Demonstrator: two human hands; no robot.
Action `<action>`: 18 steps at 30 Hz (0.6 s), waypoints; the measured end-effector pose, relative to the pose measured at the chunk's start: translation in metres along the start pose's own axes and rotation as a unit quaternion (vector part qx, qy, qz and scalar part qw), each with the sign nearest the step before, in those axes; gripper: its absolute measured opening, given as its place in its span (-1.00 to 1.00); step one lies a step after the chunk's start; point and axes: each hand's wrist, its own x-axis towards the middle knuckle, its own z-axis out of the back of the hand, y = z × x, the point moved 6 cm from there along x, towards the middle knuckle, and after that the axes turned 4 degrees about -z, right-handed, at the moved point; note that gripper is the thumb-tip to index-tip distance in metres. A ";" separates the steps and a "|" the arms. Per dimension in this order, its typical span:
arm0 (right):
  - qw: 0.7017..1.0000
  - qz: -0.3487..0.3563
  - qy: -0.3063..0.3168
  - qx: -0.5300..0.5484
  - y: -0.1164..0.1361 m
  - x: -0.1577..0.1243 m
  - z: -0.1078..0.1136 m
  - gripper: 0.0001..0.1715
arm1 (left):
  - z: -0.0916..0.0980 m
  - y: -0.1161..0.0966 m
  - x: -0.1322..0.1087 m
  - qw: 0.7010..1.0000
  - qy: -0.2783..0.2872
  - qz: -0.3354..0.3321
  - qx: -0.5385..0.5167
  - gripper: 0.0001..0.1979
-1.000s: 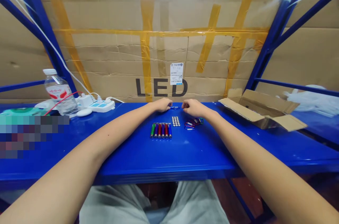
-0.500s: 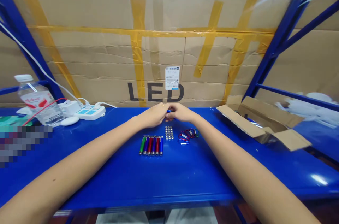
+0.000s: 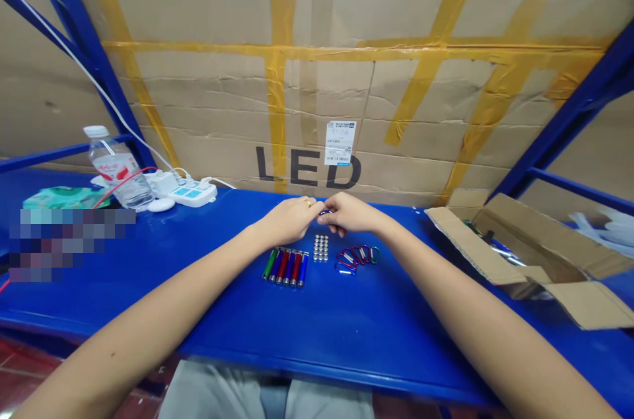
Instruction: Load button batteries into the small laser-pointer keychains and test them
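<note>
Both hands meet over the far side of the blue table. My left hand (image 3: 291,216), a ring on one finger, is closed with its fingertips at one end of a small shiny blue metal piece (image 3: 325,212). My right hand (image 3: 349,213) pinches the same piece from the right; fingers hide most of it, so its exact kind is unclear. Just below the hands lie small silver button cells (image 3: 321,248) in rows. To their left is a row of green, blue and red mini flashlights (image 3: 284,267); to their right is a cluster of coloured carabiners (image 3: 354,257).
An open cardboard box (image 3: 515,240) with metal tubes inside stands at the right. At the left are a water bottle (image 3: 121,171), a power strip (image 3: 193,193) with cables and a green packet (image 3: 67,197). A large cardboard sheet (image 3: 212,108) closes off the back of the table (image 3: 307,333).
The camera view has shifted and tilted slightly. Both hands stay together on the small blue piece, with the right fingers a little more spread. The laid-out rows look unchanged.
</note>
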 end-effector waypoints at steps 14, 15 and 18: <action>0.972 0.038 -0.217 -0.085 -0.010 -0.037 -0.014 -0.71 | 0.004 -0.013 -0.005 0.996 0.026 -0.003 -0.083 -0.79; 0.971 0.044 -0.221 -0.082 -0.009 -0.038 -0.015 -0.71 | 0.005 -0.012 -0.005 0.996 0.021 0.000 -0.089 -0.78; 0.968 0.059 -0.231 -0.081 -0.009 -0.038 -0.018 -0.73 | 0.006 -0.010 -0.005 0.995 0.022 0.010 -0.102 -0.77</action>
